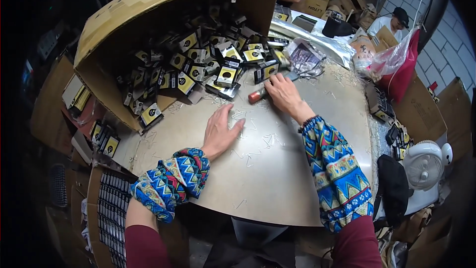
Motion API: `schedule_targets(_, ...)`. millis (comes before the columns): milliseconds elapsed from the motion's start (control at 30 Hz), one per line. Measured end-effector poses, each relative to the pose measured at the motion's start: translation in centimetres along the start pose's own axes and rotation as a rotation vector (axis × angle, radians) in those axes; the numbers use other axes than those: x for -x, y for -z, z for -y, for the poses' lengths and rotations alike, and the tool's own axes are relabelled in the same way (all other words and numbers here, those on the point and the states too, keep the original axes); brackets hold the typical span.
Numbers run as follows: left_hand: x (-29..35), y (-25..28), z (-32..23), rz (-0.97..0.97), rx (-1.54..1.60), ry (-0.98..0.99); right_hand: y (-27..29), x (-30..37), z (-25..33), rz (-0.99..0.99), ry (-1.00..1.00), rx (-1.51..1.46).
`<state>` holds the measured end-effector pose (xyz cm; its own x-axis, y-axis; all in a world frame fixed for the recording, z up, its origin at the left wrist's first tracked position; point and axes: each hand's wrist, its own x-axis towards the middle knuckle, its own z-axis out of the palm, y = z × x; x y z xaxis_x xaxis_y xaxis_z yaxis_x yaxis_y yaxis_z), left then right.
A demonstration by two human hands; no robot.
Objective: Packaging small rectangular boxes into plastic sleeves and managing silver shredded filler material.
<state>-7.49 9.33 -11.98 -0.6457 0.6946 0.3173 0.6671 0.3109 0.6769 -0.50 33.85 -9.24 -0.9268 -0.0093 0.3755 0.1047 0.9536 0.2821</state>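
My right hand (285, 95) is closed over a hand tool with a red-ended handle (255, 95), which lies low over the table. Its far part, by my fingertips, looks like a flat grey blade, though my hand hides the middle. My left hand (221, 130) hovers at or just above the metal-topped table (277, 183), fingers stretched and thumb apart, holding nothing. Small black-and-yellow boxes (226, 76) spill in a heap from a large tipped carton (106, 44) beyond both hands. One such box (266, 71) sits just left of my right fingertips.
Thin bent slivers (270, 140) litter the tabletop. A crumpled plastic bag (305, 58) lies past my right hand. To the right are a red bag (402, 69) and a white fan (423, 165). A carton of dark boxes (113, 213) stands lower left. Two people are across the table.
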Motion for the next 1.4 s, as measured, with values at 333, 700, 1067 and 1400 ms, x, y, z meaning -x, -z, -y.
schedule_targets(333,-9.0,2.9,2.0,0.190,-0.490,-0.252,1.7,1.2,2.1,-0.489,-0.642,-0.444)
schedule_targets(700,-16.1,6.8,4.8,0.242,-0.246,-0.214,-3.2,-2.7,6.5,0.008,-0.087,-0.458)
schedule_targets(1067,-10.3,10.9,-1.9,0.180,0.247,0.358,-2.3,-6.8,12.8,0.102,0.160,-0.488)
schedule_targets(1400,6.7,13.4,-4.6,0.104,1.086,0.699,5.7,8.7,13.0,0.371,-0.112,-0.443)
